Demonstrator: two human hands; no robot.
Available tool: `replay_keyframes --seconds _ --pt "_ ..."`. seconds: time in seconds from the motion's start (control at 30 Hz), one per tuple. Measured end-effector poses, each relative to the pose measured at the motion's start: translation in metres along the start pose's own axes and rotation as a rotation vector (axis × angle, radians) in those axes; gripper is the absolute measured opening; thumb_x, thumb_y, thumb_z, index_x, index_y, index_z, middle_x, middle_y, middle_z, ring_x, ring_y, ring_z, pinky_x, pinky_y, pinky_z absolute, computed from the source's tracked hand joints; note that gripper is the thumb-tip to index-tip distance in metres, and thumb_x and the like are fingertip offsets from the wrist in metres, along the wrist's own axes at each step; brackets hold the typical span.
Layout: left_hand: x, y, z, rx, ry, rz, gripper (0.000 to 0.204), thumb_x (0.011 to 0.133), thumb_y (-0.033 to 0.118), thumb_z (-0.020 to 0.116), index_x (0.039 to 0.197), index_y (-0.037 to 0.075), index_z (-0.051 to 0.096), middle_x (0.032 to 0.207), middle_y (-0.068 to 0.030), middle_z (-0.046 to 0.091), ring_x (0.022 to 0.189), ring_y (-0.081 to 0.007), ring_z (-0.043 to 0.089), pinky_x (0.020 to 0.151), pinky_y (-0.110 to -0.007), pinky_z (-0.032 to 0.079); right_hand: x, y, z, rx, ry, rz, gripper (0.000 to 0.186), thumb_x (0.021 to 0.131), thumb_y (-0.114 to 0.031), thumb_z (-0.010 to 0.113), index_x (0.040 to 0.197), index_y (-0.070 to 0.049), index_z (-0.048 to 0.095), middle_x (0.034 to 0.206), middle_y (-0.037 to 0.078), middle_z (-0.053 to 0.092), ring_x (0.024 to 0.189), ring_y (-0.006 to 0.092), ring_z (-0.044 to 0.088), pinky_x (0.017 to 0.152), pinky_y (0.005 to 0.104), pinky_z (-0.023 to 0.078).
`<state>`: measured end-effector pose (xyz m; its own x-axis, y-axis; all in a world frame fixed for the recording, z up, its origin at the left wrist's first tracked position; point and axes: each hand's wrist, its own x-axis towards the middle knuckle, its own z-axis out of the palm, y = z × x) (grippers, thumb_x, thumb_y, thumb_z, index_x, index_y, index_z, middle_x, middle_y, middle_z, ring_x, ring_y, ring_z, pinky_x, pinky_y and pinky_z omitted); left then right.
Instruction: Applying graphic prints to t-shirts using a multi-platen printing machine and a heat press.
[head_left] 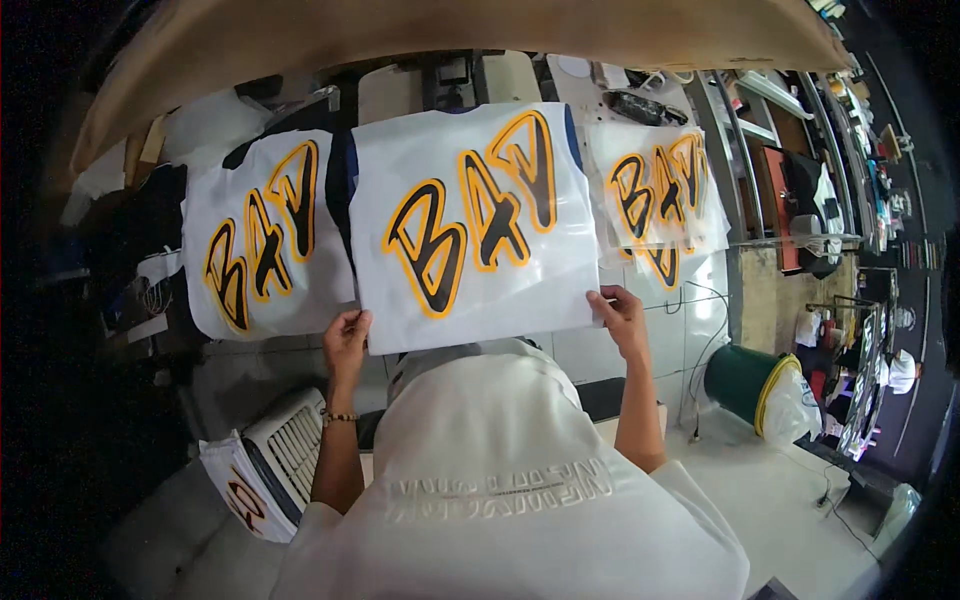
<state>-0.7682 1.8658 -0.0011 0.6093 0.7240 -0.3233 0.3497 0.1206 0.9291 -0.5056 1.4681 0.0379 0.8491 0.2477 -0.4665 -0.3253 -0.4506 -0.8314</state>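
2 hands hold a white middle shirt (475, 235) by its near edge. The left hand (347, 340) has its thumb and fingers closed on the near left corner; the right hand (620, 315) pinches the near right corner in the same way, with little gap between thumb and fingers. The middle shirt lies nearly flat in front of the person's body, between 2 other groups of printed things, with slanting black letters edged in orange across it. A glossy patch shows on its right part; whether this is film or cloth I cannot tell.

Just to its left is another white shirt (265, 235) with the same print. To the right lie overlapping clear sheets (655, 190) bearing like letters. A dark bracelet (340, 417) circles the left wrist.

Near the lower left, a printed white cloth (232, 485) hangs by a pale slatted chair (290, 440). On the right, a green bucket (735, 388) with a yellow rim lies tilted on the pale floor (730, 490), a clear bag (790, 402) bulging from its mouth.
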Motion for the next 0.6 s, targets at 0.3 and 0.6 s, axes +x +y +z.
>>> replay_keyframes --seconds 0.3,0.6 --pt "-0.016 0.007 -0.004 0.282 0.06 0.075 0.03 0.094 0.022 0.083 0.079 0.003 0.066 0.077 0.0026 0.062 0.071 -0.0056 0.052 0.063 -0.025 0.042 -0.003 0.013 0.0 -0.033 0.085 -0.087 0.035 0.091 -0.032 0.085 0.085 -0.001 0.071 0.071 -0.001 0.061 0.063 0.007 0.052 0.056 0.0253 0.04" --pt "-0.021 -0.002 -0.005 0.201 0.08 0.006 0.026 0.094 0.023 0.083 0.086 0.004 0.067 0.076 0.0035 0.061 0.069 -0.0065 0.053 0.064 -0.026 0.045 -0.009 0.019 0.003 0.002 0.121 -0.061 0.035 0.092 -0.033 0.084 0.083 -0.003 0.067 0.068 -0.003 0.058 0.06 0.006 0.048 0.054 0.0258 0.04"
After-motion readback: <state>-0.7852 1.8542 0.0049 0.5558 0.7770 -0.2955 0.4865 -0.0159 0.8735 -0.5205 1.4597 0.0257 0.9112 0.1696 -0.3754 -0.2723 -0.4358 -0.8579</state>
